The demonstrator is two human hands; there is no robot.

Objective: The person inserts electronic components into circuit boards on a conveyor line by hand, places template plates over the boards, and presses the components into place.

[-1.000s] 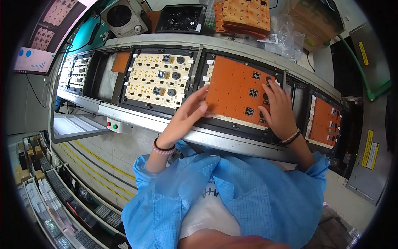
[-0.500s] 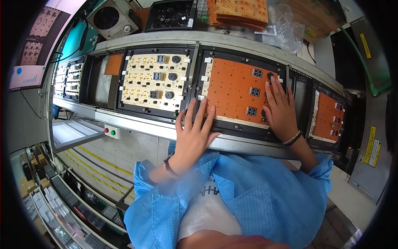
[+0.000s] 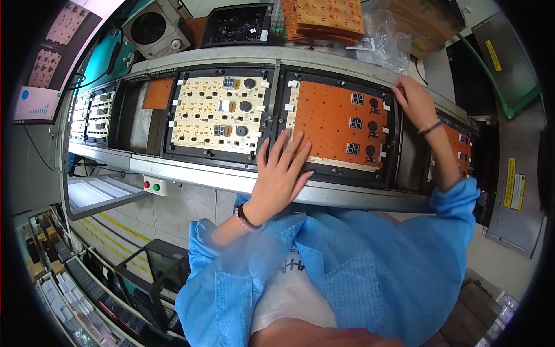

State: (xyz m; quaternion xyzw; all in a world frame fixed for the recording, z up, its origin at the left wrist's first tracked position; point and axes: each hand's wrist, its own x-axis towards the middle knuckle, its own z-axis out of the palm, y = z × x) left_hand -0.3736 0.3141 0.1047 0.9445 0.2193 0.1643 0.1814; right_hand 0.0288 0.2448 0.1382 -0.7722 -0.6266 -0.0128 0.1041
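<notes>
An orange circuit board [image 3: 326, 124] lies in a black carrier frame [image 3: 341, 176], with white clips along its sides. Two-digit displays [image 3: 355, 123] and round black buzzers [image 3: 373, 127] sit along its right part. My left hand [image 3: 281, 173] is open, its fingers spread over the board's lower left corner and the frame edge. Beyond the frame's far right corner, my right hand [image 3: 417, 104] is at the metal rail, its fingers bent together; what they hold, if anything, is hidden. To the left, a second carrier holds cream boards [image 3: 214, 110] with similar displays and buzzers.
Another orange board [image 3: 462, 144] sits on the line at right, partly behind my right forearm. Beyond the rail are a black parts tray [image 3: 237, 26], stacked orange boards [image 3: 329, 17], clear plastic bags [image 3: 387, 43] and a fan unit [image 3: 151, 28]. A button box [image 3: 155, 185] hangs in front.
My right hand has left the board's right side and moved up and right to the far rail, uncovering the buzzers. The left hand stays near the lower left corner.
</notes>
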